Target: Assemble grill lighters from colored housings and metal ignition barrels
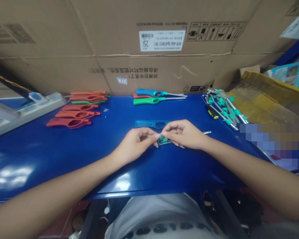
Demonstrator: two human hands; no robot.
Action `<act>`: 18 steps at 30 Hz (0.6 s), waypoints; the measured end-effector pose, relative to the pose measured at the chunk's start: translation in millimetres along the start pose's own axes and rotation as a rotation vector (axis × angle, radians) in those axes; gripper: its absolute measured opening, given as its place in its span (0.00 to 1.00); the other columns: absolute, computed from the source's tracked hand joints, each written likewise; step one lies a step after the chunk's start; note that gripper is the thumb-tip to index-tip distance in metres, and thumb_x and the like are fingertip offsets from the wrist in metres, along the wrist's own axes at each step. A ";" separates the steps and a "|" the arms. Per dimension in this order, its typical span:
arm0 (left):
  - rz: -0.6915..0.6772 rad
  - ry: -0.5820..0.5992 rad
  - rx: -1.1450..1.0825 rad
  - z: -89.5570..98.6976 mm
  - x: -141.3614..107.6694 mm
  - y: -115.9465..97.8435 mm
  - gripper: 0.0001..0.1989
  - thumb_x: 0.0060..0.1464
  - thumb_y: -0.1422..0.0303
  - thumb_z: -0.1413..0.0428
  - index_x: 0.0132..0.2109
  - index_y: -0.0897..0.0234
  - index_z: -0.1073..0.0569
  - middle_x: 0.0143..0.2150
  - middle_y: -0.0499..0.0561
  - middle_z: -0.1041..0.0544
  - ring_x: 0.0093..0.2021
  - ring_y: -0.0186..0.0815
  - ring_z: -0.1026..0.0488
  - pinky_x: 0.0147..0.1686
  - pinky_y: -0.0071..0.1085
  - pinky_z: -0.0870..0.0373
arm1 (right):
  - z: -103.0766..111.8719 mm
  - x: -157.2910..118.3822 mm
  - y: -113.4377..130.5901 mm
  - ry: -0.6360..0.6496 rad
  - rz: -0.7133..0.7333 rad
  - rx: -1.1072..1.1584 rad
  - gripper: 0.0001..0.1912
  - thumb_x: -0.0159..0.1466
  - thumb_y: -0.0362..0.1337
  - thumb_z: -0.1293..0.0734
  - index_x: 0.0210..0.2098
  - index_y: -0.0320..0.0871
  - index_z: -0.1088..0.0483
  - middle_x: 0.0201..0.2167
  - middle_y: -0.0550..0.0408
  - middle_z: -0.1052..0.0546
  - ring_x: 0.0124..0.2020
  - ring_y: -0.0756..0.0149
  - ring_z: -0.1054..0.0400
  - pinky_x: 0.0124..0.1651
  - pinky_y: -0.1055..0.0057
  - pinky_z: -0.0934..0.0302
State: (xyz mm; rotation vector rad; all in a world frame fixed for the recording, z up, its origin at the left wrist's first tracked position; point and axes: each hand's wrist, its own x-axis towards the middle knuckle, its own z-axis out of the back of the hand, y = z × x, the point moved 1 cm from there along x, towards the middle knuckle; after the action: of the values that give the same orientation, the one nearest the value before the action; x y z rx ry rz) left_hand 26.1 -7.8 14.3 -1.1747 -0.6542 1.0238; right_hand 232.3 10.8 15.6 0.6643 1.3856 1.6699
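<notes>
My left hand point(142, 141) and my right hand point(183, 134) meet at the middle of the table, both pinching a small lighter assembly point(163, 139) with a green part and clear or pale pieces. The fingers partly cover it. A metal tube point(207, 132) sticks out to the right from behind my right hand and seems to belong to this assembly. Just behind the hands lies a blue lighter handle shell point(149, 123), its right end partly hidden by my right fingers.
Red and green handle shells point(69, 122) lie at the left, near a power strip point(35, 108). Finished-looking lighters point(149, 101) rest at the back. Tubes with green parts point(226, 109) and a black-yellow screwdriver point(211, 112) lie right. A cardboard wall point(77, 39) closes off the back.
</notes>
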 end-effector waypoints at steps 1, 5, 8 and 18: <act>0.006 0.000 -0.004 0.5 -0.2 -0.3 0.15 0.61 0.56 0.41 0.37 0.66 0.22 0.31 0.50 0.19 0.25 0.29 0.29 0.27 0.25 0.33 | 0.8 0.2 0.3 0.004 -0.006 -0.013 0.16 0.63 0.48 0.29 0.33 0.39 0.27 0.15 0.63 0.32 0.13 0.76 0.40 0.16 0.78 0.45; 0.026 0.001 -0.008 1.3 -0.7 -0.7 0.16 0.60 0.56 0.41 0.38 0.67 0.21 0.31 0.50 0.19 0.21 0.27 0.33 0.23 0.24 0.36 | 2.7 0.6 0.3 0.005 0.016 -0.009 0.18 0.63 0.50 0.30 0.33 0.38 0.25 0.16 0.61 0.30 0.13 0.76 0.40 0.16 0.78 0.45; 0.039 -0.003 -0.003 1.4 -0.4 -0.7 0.17 0.60 0.55 0.40 0.39 0.67 0.20 0.31 0.49 0.19 0.19 0.25 0.37 0.21 0.23 0.39 | 3.5 0.3 -0.6 0.011 0.031 0.024 0.19 0.62 0.50 0.28 0.38 0.38 0.25 0.19 0.60 0.28 0.14 0.77 0.40 0.16 0.78 0.44; 0.024 -0.009 0.014 0.8 -1.0 -1.9 0.15 0.60 0.58 0.41 0.36 0.67 0.20 0.29 0.48 0.20 0.18 0.23 0.40 0.19 0.22 0.42 | 3.1 1.8 -2.3 0.028 0.010 0.064 0.16 0.60 0.46 0.27 0.36 0.38 0.27 0.16 0.64 0.32 0.14 0.78 0.43 0.16 0.78 0.49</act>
State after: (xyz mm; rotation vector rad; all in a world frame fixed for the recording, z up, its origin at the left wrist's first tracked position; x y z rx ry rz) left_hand 25.5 -8.4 16.4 -1.1690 -0.6405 1.0522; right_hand 234.5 14.0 13.9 0.6877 1.4629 1.6536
